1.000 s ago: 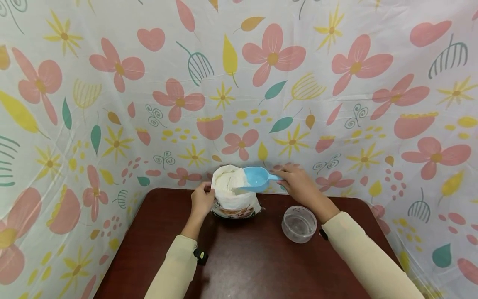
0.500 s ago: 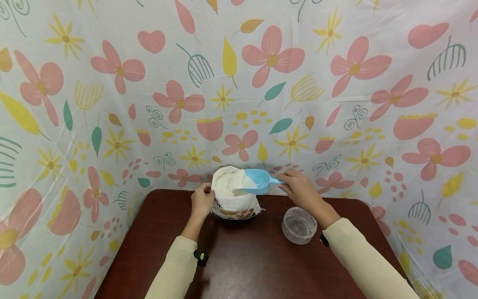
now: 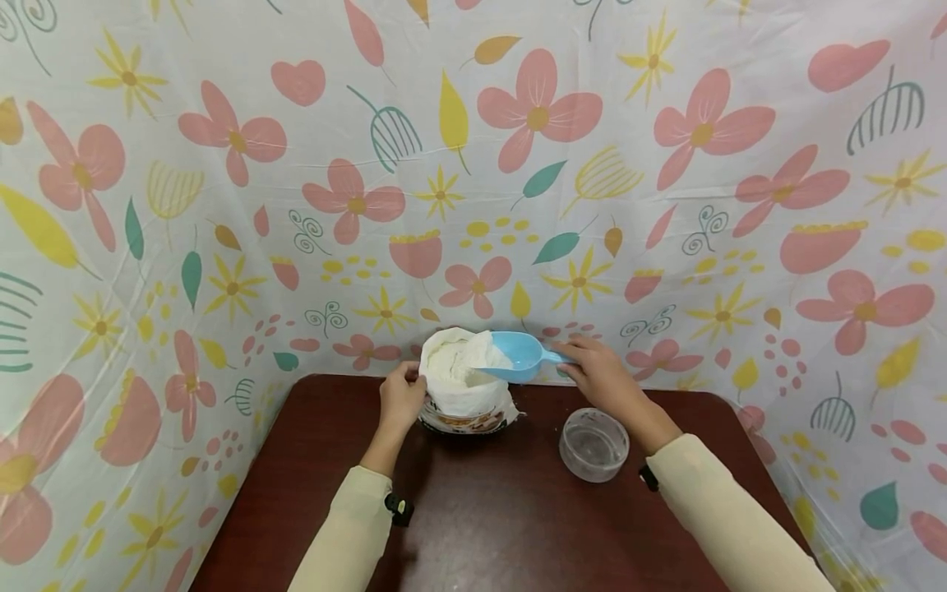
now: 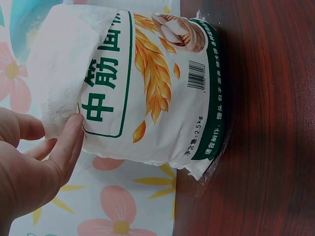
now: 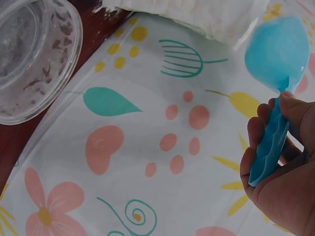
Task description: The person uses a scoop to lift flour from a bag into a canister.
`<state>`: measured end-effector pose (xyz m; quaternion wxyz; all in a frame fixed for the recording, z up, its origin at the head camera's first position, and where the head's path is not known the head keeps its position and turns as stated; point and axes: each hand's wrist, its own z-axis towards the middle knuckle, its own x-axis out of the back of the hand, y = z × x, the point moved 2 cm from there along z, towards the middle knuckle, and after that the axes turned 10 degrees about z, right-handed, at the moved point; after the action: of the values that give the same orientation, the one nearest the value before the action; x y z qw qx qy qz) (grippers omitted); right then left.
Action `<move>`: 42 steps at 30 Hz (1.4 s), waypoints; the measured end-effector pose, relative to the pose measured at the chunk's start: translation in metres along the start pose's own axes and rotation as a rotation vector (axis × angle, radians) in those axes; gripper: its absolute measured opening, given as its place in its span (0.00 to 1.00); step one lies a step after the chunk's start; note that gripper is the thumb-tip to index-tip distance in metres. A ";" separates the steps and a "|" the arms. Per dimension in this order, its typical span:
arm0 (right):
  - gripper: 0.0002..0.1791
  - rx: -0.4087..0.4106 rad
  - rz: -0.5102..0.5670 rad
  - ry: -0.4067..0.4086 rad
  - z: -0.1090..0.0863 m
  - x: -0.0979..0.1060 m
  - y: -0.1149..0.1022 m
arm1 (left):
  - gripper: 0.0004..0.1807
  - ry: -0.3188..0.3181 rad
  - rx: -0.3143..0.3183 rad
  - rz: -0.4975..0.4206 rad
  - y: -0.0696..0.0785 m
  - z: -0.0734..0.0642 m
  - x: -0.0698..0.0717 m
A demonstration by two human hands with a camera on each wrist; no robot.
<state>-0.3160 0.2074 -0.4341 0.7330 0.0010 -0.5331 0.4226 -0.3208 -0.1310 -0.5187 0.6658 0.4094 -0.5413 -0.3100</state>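
A white bag of flour (image 3: 464,401) stands at the far edge of the table, its top folded down and flour (image 3: 446,362) visible inside. My left hand (image 3: 399,401) pinches the folded rim between thumb and fingers; the left wrist view shows the printed side of the bag (image 4: 152,98) beside that hand (image 4: 34,164). By its handle, my right hand (image 3: 602,382) grips a light blue scoop (image 3: 522,353). Flour heaps at the scoop's front, over the bag's right side. In the right wrist view, fingers wrap the ridged scoop handle (image 5: 269,142) and the blue underside shows.
A clear round plastic container (image 3: 594,473) sits on the dark red table (image 3: 488,526), below my right forearm. White residue shows on its wall (image 5: 74,73). A flower-printed cloth (image 3: 473,205) hangs right behind the table and along the sides.
The scoop has shifted slightly right in my right hand, and more flour now shows heaped in it. My left hand and the bag have stayed in place.
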 end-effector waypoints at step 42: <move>0.17 -0.086 -0.081 0.106 -0.098 0.051 0.032 | 0.15 0.016 0.000 0.005 0.001 0.001 -0.001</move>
<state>-0.2556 0.3039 -0.4506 0.7761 -0.0312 -0.5106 0.3687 -0.3215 -0.1301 -0.5184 0.6709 0.4105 -0.5368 -0.3052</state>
